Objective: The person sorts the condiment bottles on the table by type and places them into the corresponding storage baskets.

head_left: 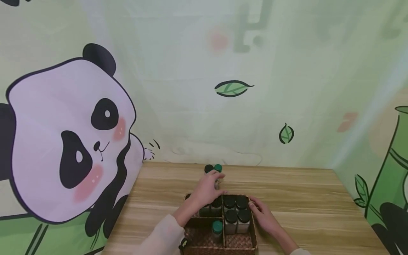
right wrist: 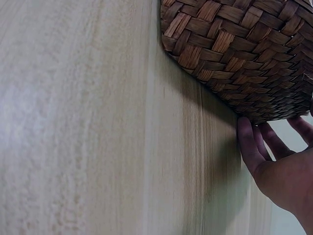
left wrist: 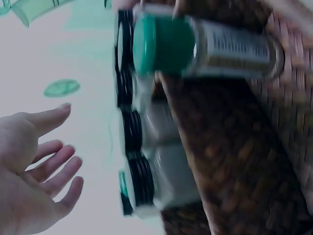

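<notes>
My left hand (head_left: 205, 191) reaches over the far left part of a divided woven basket (head_left: 220, 251), near two jars behind it, one black-lidded (head_left: 208, 168) and one green-lidded (head_left: 218, 168). In the left wrist view its fingers (left wrist: 54, 183) are spread and loosely bent, with nothing between them. My right hand (head_left: 266, 217) touches the outside of the basket at its far right corner. The right wrist view shows those fingers (right wrist: 249, 144) extended against the woven wall (right wrist: 230, 54). Inside, one green-lidded spice jar (left wrist: 166, 46) stands in the near left compartment.
Several black-lidded jars (head_left: 237, 216) fill much of the right compartment, and more (head_left: 216, 207) stand in the far left one. The wooden table (head_left: 302, 198) ends at a backdrop (head_left: 178, 88) printed with a panda and leaves.
</notes>
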Available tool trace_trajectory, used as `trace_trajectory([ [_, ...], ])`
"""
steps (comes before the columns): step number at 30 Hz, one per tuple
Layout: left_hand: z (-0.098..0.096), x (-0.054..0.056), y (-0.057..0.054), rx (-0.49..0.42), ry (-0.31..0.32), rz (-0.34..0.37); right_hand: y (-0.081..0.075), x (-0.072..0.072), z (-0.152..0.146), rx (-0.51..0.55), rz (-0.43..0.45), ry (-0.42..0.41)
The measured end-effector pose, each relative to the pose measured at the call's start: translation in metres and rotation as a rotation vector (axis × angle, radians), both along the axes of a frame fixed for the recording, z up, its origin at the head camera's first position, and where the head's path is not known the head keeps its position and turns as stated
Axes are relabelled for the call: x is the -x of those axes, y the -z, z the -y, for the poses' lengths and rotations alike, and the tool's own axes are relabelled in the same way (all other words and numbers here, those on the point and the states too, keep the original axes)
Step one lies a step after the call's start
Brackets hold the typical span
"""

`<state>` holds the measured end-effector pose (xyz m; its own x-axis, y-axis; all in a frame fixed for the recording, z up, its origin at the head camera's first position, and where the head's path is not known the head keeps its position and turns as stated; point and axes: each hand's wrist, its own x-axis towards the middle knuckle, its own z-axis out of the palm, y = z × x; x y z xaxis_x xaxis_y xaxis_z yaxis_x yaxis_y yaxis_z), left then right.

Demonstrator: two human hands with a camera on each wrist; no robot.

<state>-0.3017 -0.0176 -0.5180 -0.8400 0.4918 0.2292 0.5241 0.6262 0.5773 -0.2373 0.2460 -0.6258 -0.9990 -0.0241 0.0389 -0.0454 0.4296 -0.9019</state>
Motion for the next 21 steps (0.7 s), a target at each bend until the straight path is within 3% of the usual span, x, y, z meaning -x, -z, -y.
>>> trace_trajectory([
  [5,0.012,0.024,0.014,-0.115,-0.09,-0.01,-0.001,-0.001,0.0,-0.001,-0.009,0.005],
  [9,0.019,0.035,0.027,-0.116,-0.105,0.048,0.001,-0.001,0.0,-0.009,-0.004,0.005],
  [16,0.02,0.039,0.034,-0.112,-0.09,0.169,0.004,0.001,-0.001,-0.007,0.013,0.005],
  [21,0.017,0.041,0.039,-0.086,-0.105,0.156,0.004,0.001,-0.001,-0.004,0.017,0.003],
])
